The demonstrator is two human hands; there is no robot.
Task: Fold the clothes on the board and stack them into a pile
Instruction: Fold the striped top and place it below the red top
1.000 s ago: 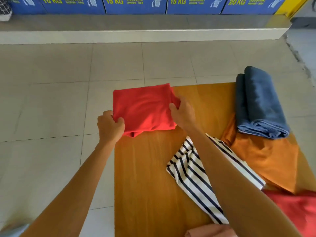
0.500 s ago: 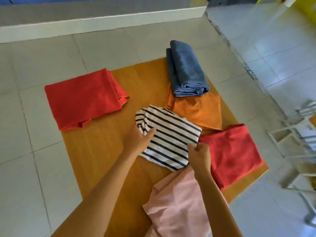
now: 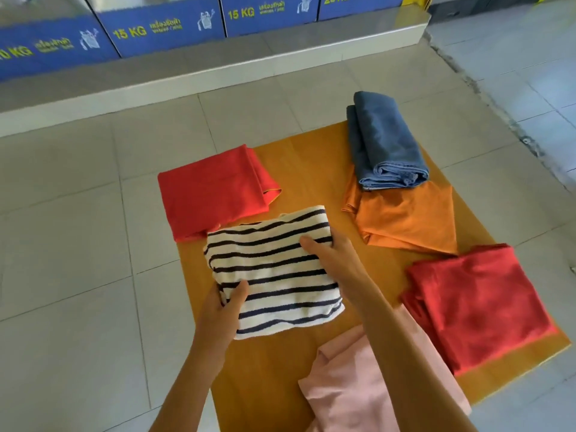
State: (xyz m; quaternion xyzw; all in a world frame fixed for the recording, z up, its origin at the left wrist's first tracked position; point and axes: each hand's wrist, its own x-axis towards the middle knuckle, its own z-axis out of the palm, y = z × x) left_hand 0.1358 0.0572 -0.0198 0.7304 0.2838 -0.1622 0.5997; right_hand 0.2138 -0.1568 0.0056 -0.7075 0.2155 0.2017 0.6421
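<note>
A folded striped white-and-navy garment [image 3: 274, 272] is held above the orange wooden board [image 3: 305, 163]. My left hand [image 3: 223, 310] grips its near left corner and my right hand [image 3: 333, 260] grips its right edge. Its far edge reaches a folded red cloth [image 3: 212, 191] lying on the board's far left corner. Folded blue jeans [image 3: 383, 141] rest on an orange garment [image 3: 408, 216] at the far right. A dark red cloth [image 3: 477, 304] lies at the right edge. A pink garment [image 3: 352, 381] sits near me, partly under my right forearm.
The board lies on a grey tiled floor [image 3: 78, 275]. A raised white ledge [image 3: 187, 76] runs along the back, with blue panels [image 3: 162, 29] marked 15 KG behind it. Rough, cracked floor [image 3: 498, 73] lies to the far right.
My hands left the folded red cloth, went to the striped garment beside the orange one, and have carried it left toward the red cloth. The camera view swung right, then back.
</note>
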